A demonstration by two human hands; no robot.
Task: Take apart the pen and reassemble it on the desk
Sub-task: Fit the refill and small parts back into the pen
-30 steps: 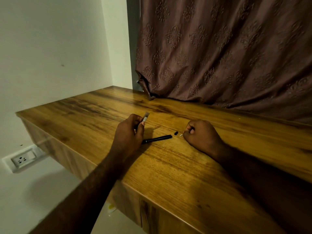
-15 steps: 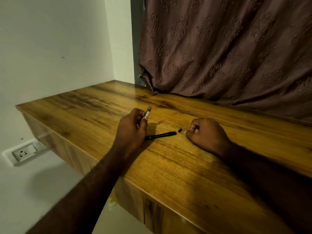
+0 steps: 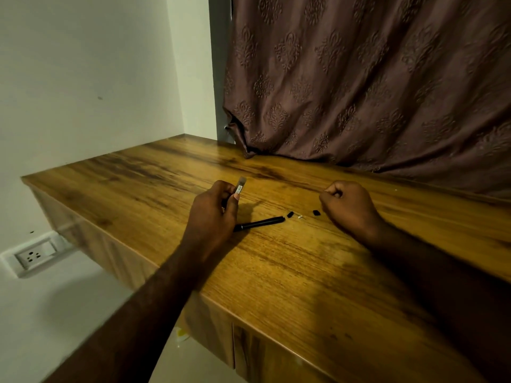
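From my remote seat, my left hand (image 3: 211, 217) pinches the grey translucent pen sleeve (image 3: 240, 187) while my right hand (image 3: 349, 208) rests fisted, contents unclear, beside tiny black end pieces (image 3: 290, 214) and the slim black pen barrel (image 3: 260, 223) on the wooden desk (image 3: 304, 272), where a nudge could scatter them.

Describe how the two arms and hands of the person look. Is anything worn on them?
Both forearms are bare up to the frame edge: no sleeve, watch, bracelet or glove shows. No ring is visible on the left hand or the right hand. A short, light thumbnail shows on the left hand. The lighting is dim, so finer marks cannot be judged.
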